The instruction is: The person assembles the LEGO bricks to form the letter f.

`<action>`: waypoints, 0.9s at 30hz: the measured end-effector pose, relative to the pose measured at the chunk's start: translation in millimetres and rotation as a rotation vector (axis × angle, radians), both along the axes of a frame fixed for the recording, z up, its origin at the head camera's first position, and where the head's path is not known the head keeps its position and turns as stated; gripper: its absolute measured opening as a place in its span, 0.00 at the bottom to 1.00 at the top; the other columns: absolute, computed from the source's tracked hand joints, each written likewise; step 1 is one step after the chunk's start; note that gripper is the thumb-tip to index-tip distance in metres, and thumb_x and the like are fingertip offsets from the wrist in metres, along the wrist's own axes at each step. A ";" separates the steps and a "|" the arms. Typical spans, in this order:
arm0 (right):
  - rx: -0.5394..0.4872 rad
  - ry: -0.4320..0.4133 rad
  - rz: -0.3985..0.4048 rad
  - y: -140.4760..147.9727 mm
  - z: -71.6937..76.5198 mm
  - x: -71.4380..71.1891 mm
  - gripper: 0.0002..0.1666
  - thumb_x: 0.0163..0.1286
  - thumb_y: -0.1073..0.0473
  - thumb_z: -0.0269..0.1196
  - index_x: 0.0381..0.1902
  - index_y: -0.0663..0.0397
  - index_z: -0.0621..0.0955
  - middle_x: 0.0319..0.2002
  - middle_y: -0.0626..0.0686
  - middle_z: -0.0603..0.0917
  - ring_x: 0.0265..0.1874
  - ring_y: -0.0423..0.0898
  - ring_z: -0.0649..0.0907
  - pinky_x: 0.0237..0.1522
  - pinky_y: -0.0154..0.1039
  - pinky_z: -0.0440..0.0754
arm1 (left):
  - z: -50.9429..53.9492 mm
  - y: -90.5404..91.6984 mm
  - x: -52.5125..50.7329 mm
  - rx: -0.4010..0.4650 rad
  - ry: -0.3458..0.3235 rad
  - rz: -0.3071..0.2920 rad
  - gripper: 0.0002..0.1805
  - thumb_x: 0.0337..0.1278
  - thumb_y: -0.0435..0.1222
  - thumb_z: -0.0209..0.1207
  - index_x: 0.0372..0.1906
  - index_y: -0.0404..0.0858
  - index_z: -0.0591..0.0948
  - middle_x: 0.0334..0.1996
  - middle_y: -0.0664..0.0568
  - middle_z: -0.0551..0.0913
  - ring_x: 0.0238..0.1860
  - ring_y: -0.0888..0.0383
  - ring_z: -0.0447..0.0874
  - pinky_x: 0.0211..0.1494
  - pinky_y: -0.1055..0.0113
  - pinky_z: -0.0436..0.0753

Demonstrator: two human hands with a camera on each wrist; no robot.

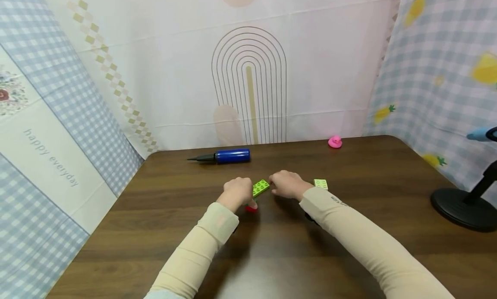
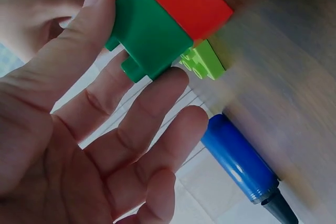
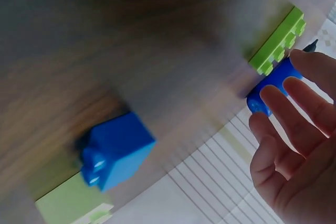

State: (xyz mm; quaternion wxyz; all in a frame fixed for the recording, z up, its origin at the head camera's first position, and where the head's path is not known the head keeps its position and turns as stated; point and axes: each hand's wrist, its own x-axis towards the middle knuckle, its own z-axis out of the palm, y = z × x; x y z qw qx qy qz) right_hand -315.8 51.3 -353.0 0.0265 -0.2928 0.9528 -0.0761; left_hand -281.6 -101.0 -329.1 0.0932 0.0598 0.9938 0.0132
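Observation:
My left hand (image 1: 237, 192) pinches a green toy brick (image 2: 149, 30) between thumb and fingers. A red brick (image 2: 189, 1) is joined to the green one. On the table, just beyond these two, lies a long lime-green studded brick (image 1: 261, 187). My right hand (image 1: 288, 184) is beside its far end, with loosely bent fingers and nothing in them; whether they touch it I cannot tell. In the right wrist view a blue brick (image 3: 123, 148) lies near a pale green brick (image 3: 73, 200); the head view hides the blue one behind my right arm.
A blue hand pump (image 1: 233, 155) with a black nozzle lies toward the back of the wooden table (image 1: 155, 238). At the back right sits a pink rubber duck (image 1: 335, 141). A black round-based stand (image 1: 466, 208) is at the right edge. Patterned cloth hangs behind.

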 end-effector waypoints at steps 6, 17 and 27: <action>0.044 0.064 -0.003 -19.7 -4.1 -4.8 0.11 0.54 0.59 0.62 0.37 0.53 0.79 0.34 0.50 0.77 0.34 0.49 0.73 0.27 0.45 0.73 | 1.2 -1.2 4.3 -0.001 0.020 -0.018 0.19 0.23 0.48 0.72 0.20 0.43 0.75 0.20 0.53 0.73 0.24 0.56 0.72 0.23 0.60 0.70; 0.120 0.038 0.006 -43.1 -12.3 -8.8 0.11 0.58 0.61 0.57 0.40 0.49 0.79 0.44 0.50 0.76 0.39 0.50 0.68 0.28 0.46 0.73 | 1.1 1.8 4.0 -0.001 0.012 -0.023 0.18 0.22 0.46 0.72 0.19 0.43 0.76 0.21 0.53 0.74 0.27 0.55 0.73 0.26 0.59 0.72; 0.125 -0.096 -0.022 -13.1 -11.5 -12.4 0.08 0.51 0.64 0.63 0.20 0.55 0.73 0.26 0.52 0.73 0.28 0.48 0.72 0.26 0.42 0.71 | 0.3 6.8 1.5 0.054 0.010 -0.074 0.15 0.19 0.41 0.74 0.15 0.47 0.76 0.19 0.57 0.73 0.24 0.59 0.70 0.21 0.63 0.70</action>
